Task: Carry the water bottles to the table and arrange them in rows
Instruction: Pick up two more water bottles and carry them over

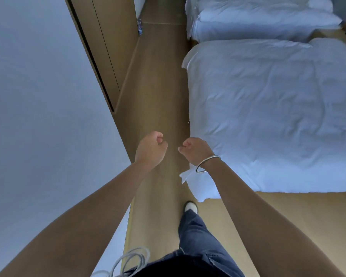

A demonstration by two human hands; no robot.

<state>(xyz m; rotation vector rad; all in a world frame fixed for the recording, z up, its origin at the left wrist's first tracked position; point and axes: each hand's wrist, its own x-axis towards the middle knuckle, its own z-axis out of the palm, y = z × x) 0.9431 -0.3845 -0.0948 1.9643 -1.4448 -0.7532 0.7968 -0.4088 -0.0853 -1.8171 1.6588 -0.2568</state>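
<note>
I am holding my left hand (151, 149) and right hand (196, 149) out with fingers curled, gripping nothing, beside the bed (268, 108); water bottles (139, 27) are standing far ahead on the floor (158, 92).

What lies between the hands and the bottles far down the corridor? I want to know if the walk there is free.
Nothing visible blocks it. Both hands, left and right, are curled and hold nothing. The wood floor runs bare to the bottles beside the wooden panel. The bed borders the strip on the right.
</note>
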